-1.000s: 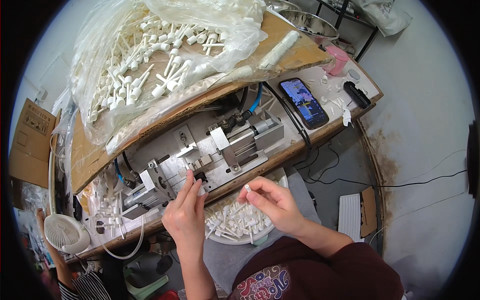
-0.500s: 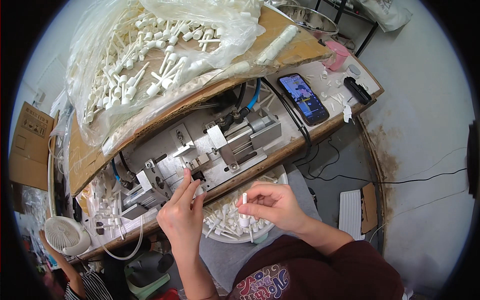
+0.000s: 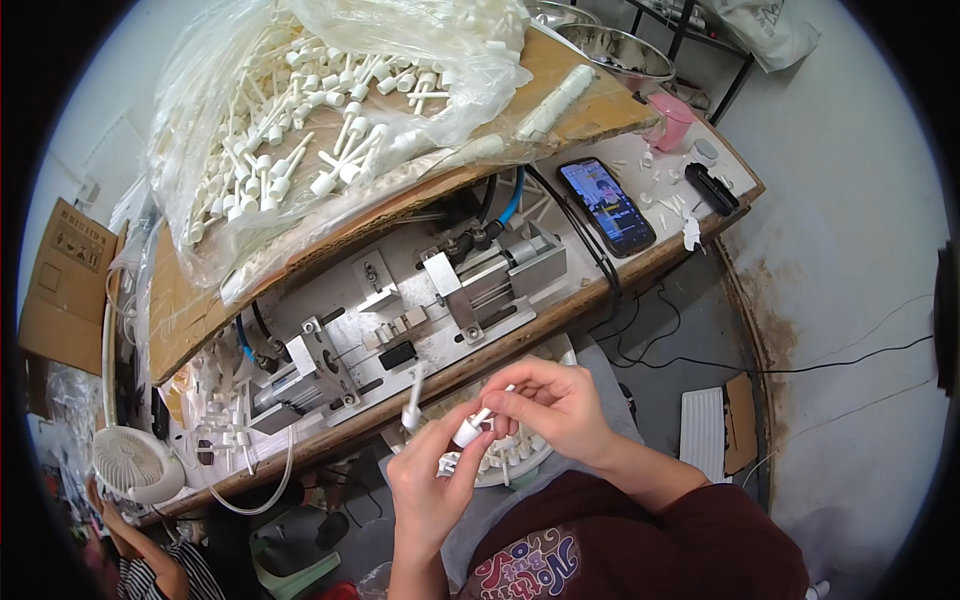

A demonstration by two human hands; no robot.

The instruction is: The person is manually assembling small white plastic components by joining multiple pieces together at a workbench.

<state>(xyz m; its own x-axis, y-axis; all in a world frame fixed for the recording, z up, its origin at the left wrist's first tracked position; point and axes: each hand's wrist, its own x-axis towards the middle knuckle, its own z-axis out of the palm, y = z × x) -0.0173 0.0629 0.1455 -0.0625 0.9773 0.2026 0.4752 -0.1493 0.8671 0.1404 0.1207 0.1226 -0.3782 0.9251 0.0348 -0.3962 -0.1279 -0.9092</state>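
Observation:
My left hand (image 3: 432, 488) is raised below the bench edge and pinches a small white plastic pump part with a thin tube (image 3: 412, 400) pointing up. My right hand (image 3: 556, 405) is close beside it and holds another white pump part (image 3: 472, 428) by its tube, its cap end touching my left fingers. Under both hands, on my lap, sits a white bowl (image 3: 520, 462) full of the same white parts. Just beyond the hands is a metal press fixture (image 3: 420, 305) on the workbench.
A clear bag of white pump parts (image 3: 320, 110) lies on a cardboard shelf above the fixture. A phone (image 3: 606, 205), a pink cup (image 3: 670, 120) and a black object (image 3: 712, 188) sit at the bench's right end. A small white fan (image 3: 130, 465) and another person's arm (image 3: 150, 560) are at lower left.
My left hand has left the fixture and come down toward me with a white part. My right hand lifted a part from the bowl and met the left hand.

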